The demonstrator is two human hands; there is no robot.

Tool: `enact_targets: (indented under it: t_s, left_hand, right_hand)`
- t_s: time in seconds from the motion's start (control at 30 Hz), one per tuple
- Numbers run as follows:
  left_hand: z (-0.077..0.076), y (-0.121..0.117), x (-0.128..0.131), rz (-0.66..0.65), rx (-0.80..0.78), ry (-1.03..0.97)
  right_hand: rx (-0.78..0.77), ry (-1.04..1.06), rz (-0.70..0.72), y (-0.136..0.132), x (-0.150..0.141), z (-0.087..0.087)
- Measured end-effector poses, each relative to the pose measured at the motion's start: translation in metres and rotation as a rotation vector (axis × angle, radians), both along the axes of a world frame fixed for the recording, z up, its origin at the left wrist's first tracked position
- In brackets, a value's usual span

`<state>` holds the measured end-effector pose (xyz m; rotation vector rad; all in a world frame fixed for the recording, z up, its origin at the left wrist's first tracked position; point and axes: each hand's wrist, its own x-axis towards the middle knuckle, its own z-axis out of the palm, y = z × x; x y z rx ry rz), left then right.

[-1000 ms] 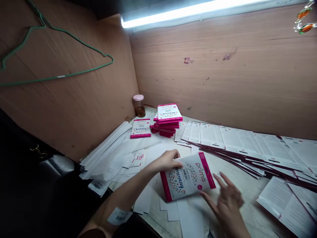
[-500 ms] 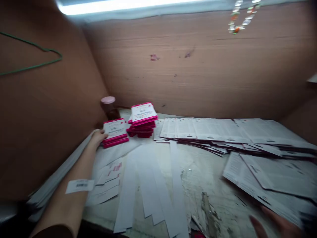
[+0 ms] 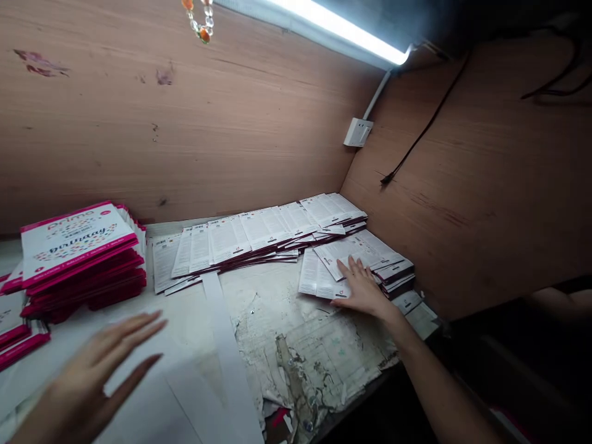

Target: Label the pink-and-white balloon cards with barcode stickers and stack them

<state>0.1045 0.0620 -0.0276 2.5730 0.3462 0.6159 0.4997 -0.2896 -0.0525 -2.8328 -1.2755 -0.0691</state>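
My right hand [image 3: 365, 290] rests with fingers spread on the near pile of white printed packets [image 3: 326, 280] at the right, the thumb by its front edge. More packets of this kind lie overlapped in a long row [image 3: 266, 231] along the back wall. My left hand [image 3: 99, 364] hovers, slightly blurred, over white paper strips [image 3: 171, 401]; its fingers are apart and nothing is in them. Beyond it stands a stack of pink-and-white birthday packets [image 3: 83, 246], with a lower pile [image 3: 21, 339] partly cut off at the left edge.
The worn tabletop [image 3: 319, 351] has torn, peeling covering near its front edge. Wooden panels [image 3: 259, 123] enclose the back and right. A black cable [image 3: 428, 129] hangs by a white socket [image 3: 358, 132]. Another person's arm [image 3: 562, 302] shows at the far right.
The view has swung right. My left hand has left the pink-and-white packets at the left and is now in the air. My right hand has come onto the white packets' top.
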Motion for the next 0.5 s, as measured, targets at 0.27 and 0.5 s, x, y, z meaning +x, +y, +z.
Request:
enact_targets:
  t_s: [0.27, 0.5]
  left_hand:
    - [-0.032, -0.113, 0.082, -0.167, -0.470, 0.243]
    - [-0.044, -0.150, 0.249, 0.008, -1.206, 0.171]
  right_hand:
    - [0.095, -0.048, 0.229, -0.020, -0.007, -0.002]
    - [0.158, -0.125, 0.090, -0.045, 0.017, -0.015]
